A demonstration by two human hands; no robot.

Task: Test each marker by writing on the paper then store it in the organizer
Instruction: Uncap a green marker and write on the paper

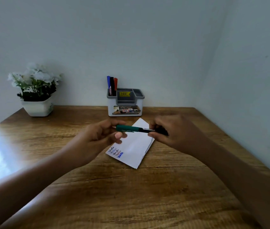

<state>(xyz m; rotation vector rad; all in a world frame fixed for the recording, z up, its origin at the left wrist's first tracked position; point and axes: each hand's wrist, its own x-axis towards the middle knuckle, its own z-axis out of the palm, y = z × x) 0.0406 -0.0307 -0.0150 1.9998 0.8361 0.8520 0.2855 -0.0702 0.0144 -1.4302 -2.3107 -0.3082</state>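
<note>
Pulling that cap looks like the risky bit to me: if it lets go with a jerk, the green marker (pixel 135 129) could slip out of either grip and drop onto the paper (pixel 134 146) right under it, maybe streaking over the lines already written near its lower left corner. I see no green line there, so my guess is this one hasn't been tested yet. The paper also just lies loose on the table (pixel 131 187), so it may slide once writing starts with nothing pinning it. As for the hands, the marker is held level in the air, above the paper and not touching it. The left hand (pixel 101 134) has its fingers curled round the cap end with the thumb underneath, and the right hand (pixel 172 131) pinches the dark barrel end. The organizer (pixel 125 103) sits behind against the wall, with three markers (pixel 112 85) standing in its left compartment.
</note>
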